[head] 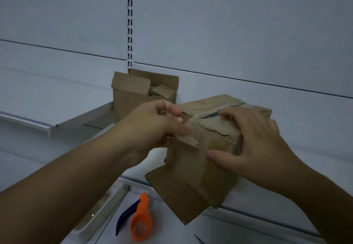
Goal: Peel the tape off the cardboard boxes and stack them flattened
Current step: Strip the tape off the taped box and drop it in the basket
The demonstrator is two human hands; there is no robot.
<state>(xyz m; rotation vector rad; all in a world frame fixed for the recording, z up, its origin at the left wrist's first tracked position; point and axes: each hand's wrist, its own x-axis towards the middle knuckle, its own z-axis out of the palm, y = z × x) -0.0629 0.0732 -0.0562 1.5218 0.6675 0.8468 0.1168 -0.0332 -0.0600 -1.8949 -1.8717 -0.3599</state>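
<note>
My left hand pinches clear, blurred tape on the scuffed, torn cardboard box; my right hand grips its crumpled corner.

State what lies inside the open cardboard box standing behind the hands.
Inside the open box a folded piece of brown cardboard shows near the top. Its walls hide anything lower down.

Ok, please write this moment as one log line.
step: peeling | left hand: pinches tape | right hand: holds cardboard box | state: not yet flattened
</note>
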